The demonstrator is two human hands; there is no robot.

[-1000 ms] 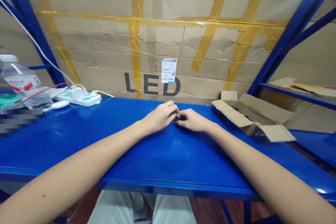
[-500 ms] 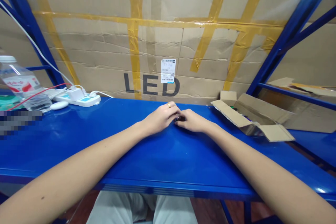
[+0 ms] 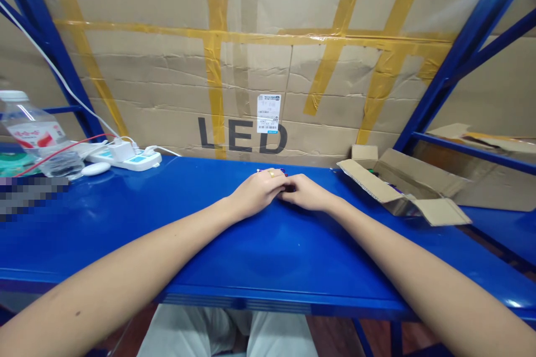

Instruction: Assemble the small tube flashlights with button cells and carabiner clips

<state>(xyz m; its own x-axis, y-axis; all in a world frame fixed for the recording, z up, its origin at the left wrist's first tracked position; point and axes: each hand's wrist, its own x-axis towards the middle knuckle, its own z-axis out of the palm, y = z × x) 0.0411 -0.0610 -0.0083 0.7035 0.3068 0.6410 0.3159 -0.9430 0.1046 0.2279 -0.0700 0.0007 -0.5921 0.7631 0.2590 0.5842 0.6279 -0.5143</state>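
Observation:
My left hand (image 3: pixel 260 189) and my right hand (image 3: pixel 305 192) meet over the middle of the blue tabletop (image 3: pixel 268 254). A gold ring is on one left finger. Both hands have their fingers curled inward, touching or nearly so at the tips. Past the left knuckles peeks a thin purple-and-red bit of a small thing (image 3: pixel 283 170). The rest of it is covered by the fingers, so its kind does not show, nor which hand grips it more.
An open cardboard box (image 3: pixel 402 181) lies at the right. At the left are a clear bottle (image 3: pixel 39 136), a white power strip (image 3: pixel 140 160) with plugs and cables, and a white oval object (image 3: pixel 96 169). Behind stands a large taped carton (image 3: pixel 167 83) marked LED, between blue rack posts.
My left hand has tipped down and its fingers now reach over the right fingertips. The dark shiny bit between the fingers is covered, while a purple edge shows beyond the left knuckles.

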